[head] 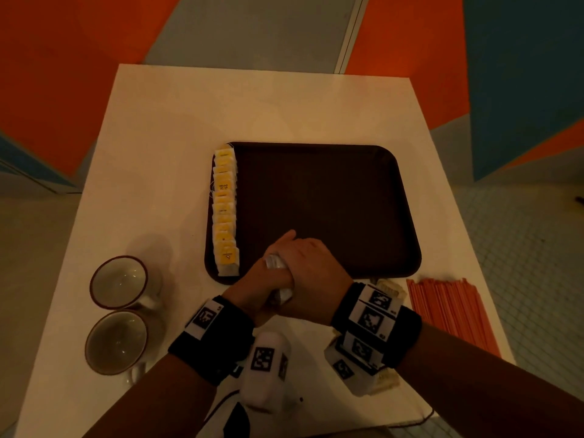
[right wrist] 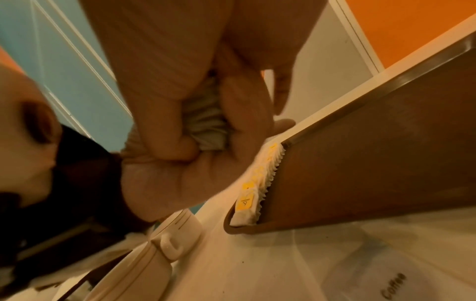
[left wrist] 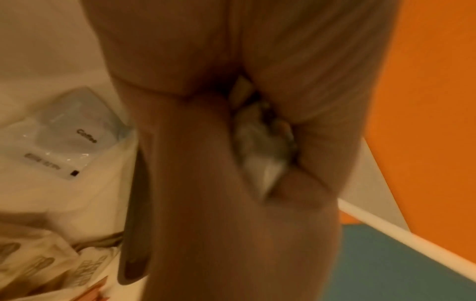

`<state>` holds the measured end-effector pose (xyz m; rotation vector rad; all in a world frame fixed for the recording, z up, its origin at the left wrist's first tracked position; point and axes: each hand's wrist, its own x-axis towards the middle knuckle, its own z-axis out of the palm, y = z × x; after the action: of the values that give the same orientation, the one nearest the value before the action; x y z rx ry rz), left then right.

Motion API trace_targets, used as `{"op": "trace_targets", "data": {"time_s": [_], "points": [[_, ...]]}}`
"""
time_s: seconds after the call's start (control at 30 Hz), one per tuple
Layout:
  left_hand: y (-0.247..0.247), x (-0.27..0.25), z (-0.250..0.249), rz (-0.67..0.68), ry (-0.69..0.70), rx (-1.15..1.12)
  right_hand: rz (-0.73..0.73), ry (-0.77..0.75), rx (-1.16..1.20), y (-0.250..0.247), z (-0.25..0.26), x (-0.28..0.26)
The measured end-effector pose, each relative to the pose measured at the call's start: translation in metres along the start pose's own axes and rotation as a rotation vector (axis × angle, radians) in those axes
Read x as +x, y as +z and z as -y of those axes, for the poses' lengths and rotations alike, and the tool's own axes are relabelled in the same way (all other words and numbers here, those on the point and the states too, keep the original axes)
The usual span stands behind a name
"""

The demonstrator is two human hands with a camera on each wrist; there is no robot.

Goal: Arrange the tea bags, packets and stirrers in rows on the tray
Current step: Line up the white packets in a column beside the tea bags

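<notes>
Two cups [head: 118,312] at 8 o'clock on the table [head: 164,128]. Tea bags [head: 225,208] in one overlapped row down the tray's [head: 331,197] left edge, 9 o'clock side. At the tray's 6 o'clock rim, left hand [head: 257,281] and right hand [head: 311,275] meet, fingers of both curled around a bunch of grey-white packets [right wrist: 206,126]. One clear packet marked Coffee [left wrist: 74,136] lies on the table near the tray's front edge. Orange stirrers [head: 448,311] piled at 4 o'clock on the table, off the tray.
</notes>
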<state>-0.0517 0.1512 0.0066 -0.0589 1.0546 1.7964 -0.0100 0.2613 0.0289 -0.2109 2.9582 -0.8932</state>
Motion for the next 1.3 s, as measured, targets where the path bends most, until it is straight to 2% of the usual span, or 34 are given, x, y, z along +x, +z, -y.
{"op": "trace_targets", "data": {"time_s": [0.07, 0.17, 0.23, 0.3, 0.33, 0.43, 0.57, 0.77, 0.9, 0.97, 1.03, 1.13, 1.2, 1.3], "points": [[0.005, 0.001, 0.000, -0.088, 0.050, -0.007, 0.013, 0.064, 0.019, -0.002, 0.000, 0.006], [0.008, 0.003, -0.002, -0.115, 0.116, -0.049, 0.128, 0.069, 0.119, -0.010, -0.003, 0.009], [0.003, 0.003, -0.007, -0.095, 0.168, -0.099, 0.166, 0.153, 0.494, -0.021, -0.006, 0.004], [0.000, 0.002, -0.011, -0.084, 0.231, -0.089, 0.068, 0.268, 0.930, -0.025, -0.003, -0.002], [0.001, 0.003, -0.012, -0.092, 0.258, -0.060, 0.001, 0.340, 1.043, -0.022, -0.001, -0.003], [0.008, 0.006, -0.006, -0.133, 0.342, 0.059, -0.092, 0.455, 1.045, -0.008, 0.010, 0.000], [0.012, 0.010, -0.010, -0.135, 0.376, 0.211, -0.173, 0.499, 1.178, 0.000, 0.016, 0.005], [-0.004, 0.020, -0.019, -0.029, 0.286, 0.245, -0.059, 0.546, 1.395, -0.004, 0.005, 0.008], [-0.006, 0.033, -0.031, -0.009, 0.301, 0.330, -0.127, 0.539, 1.584, -0.011, 0.000, 0.017], [-0.011, 0.039, -0.038, -0.032, 0.370, 0.445, -0.158, 0.545, 1.640, -0.013, -0.003, 0.022], [-0.014, 0.043, -0.045, -0.074, 0.518, 0.600, -0.165, 0.531, 1.658, -0.015, -0.004, 0.026], [-0.013, 0.047, -0.045, -0.030, 0.692, 0.662, -0.184, 0.503, 1.689, -0.014, -0.005, 0.033], [-0.012, 0.047, -0.045, -0.025, 0.729, 0.621, -0.197, 0.479, 1.714, -0.014, -0.005, 0.036], [-0.015, 0.050, -0.043, -0.011, 0.706, 0.560, -0.174, 0.465, 1.711, -0.010, -0.006, 0.039]]}}
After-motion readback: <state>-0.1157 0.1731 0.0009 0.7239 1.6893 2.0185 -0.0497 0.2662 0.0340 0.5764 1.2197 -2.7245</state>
